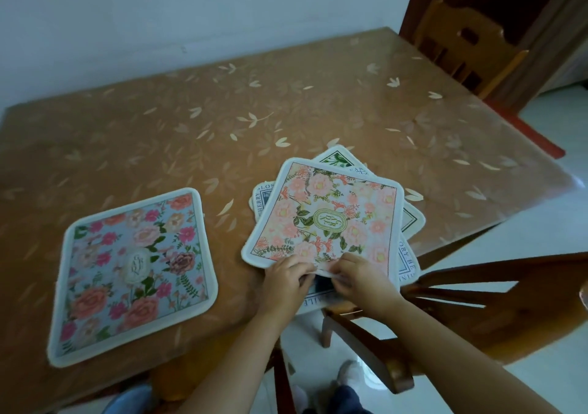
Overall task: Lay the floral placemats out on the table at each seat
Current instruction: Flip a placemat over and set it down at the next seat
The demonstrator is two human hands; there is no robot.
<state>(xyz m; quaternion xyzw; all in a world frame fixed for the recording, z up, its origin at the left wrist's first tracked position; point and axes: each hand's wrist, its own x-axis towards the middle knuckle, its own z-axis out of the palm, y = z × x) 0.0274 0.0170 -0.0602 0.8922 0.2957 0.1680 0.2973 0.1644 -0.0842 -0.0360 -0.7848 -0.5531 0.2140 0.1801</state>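
Hands: left hand [284,281], right hand [362,281] pinching pink placemat [327,216] edge | square, rounded corners

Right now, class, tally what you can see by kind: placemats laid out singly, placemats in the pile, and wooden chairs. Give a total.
Placemats laid out singly: 1, the blue floral placemat
Placemats in the pile: at least 3 visible, the pink floral placemat on top
Wooden chairs: 2, the far chair and the near chair
Total: 6

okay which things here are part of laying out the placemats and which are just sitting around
Part of the job: blue floral placemat already laid flat; pink floral placemat gripped by left hand and right hand; stack beneath; table.
Just around: far chair; near chair.
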